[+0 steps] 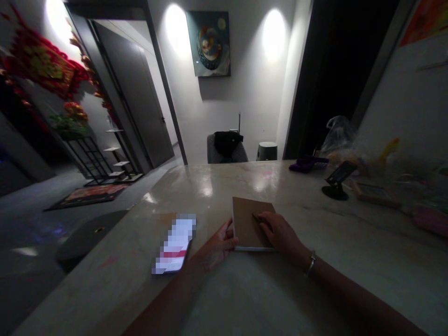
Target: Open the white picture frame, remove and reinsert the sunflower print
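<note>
A notebook [247, 228] with a plain brown cover and white page edges lies closed on the table in front of me. My left hand [224, 240] grips its left edge, the thumb on the cover near the lower corner. Over the right part of the cover rests my right hand [280, 233], its fingers curled together. A thin dark pen [255, 216] pokes out at those fingertips, its point towards the cover; most of it is hidden by the hand. To the left of my left forearm lies a phone [178, 242] with a lit, blurred screen.
The pale marble table [217, 298] spans the front. At its right are a phone stand [336, 184], a purple cloth item [306, 163], a clear plastic bag [339, 135] and a wooden frame [376, 193]. Beyond the table stand a chair [212, 151] and a stool [267, 150]; another stool [87, 233] is left.
</note>
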Tool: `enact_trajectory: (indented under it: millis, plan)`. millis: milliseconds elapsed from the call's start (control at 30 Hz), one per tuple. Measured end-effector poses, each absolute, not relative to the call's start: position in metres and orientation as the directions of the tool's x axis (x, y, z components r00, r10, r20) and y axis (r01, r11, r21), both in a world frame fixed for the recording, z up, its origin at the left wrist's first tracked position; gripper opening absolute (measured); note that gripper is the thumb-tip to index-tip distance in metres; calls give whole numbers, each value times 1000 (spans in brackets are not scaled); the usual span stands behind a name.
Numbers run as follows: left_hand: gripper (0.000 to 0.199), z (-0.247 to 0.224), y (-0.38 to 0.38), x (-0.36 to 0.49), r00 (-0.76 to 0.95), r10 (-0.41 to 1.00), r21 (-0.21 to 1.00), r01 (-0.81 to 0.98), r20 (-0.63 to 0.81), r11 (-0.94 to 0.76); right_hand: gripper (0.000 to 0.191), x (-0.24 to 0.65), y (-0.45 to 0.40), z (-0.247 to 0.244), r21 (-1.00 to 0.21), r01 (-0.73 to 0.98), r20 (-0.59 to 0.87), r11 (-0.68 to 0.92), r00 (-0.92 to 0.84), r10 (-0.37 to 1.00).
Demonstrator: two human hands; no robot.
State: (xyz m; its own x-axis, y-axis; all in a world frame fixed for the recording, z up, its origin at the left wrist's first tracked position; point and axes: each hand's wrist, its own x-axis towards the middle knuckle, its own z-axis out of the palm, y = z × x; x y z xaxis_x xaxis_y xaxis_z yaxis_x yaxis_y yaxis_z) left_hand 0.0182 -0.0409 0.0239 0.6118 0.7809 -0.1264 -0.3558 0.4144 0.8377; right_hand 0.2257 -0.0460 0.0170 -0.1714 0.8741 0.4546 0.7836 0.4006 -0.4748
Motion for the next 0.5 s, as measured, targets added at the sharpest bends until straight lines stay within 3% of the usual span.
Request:
enact_trajectory:
  millis: [200, 500]
  plan:
    - [63, 16, -38, 19, 527, 834, 828, -388, -162, 406, 30, 226, -44, 11, -495, 758, 490, 425, -161, 857]
    - [50, 15, -34, 22, 509, 836, 802, -401, -208, 443, 29, 227, -44, 11, -520, 751, 470, 408, -148, 870]
